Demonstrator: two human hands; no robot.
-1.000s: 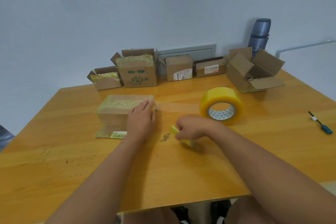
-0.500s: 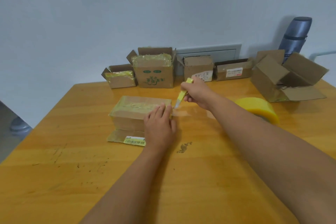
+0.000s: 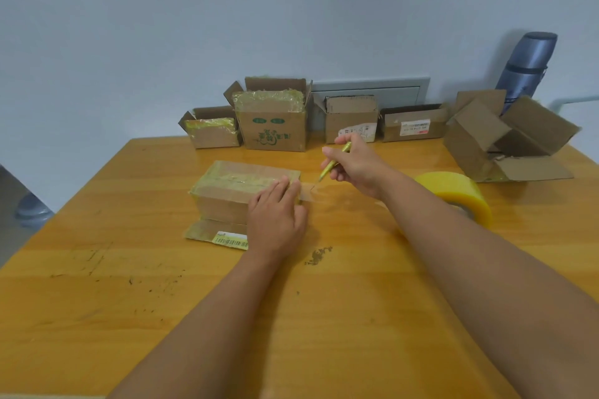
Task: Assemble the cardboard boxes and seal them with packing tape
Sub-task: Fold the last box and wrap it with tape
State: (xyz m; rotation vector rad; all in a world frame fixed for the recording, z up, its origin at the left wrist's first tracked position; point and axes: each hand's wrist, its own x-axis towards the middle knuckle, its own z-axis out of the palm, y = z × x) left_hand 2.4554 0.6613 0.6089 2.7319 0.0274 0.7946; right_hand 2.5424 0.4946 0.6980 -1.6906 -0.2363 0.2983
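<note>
From the head view, the left hand [image 3: 275, 220] lies flat, fingers straight and together, pressing the right end of the taped cardboard box [image 3: 240, 191] mid-bench. The right hand [image 3: 355, 165] pinches a yellow cutter [image 3: 334, 162], tip down at the clear tape strip [image 3: 327, 196] running off the box toward the tape roll [image 3: 460, 194] near the bench's [image 3: 97, 317] right edge. More boxes [image 3: 275, 120] line the far edge.

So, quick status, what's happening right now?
Left hand pressing tape onto box. Right hand holds yellow cutter, tip at tape strip. Nothing blocking.
</note>
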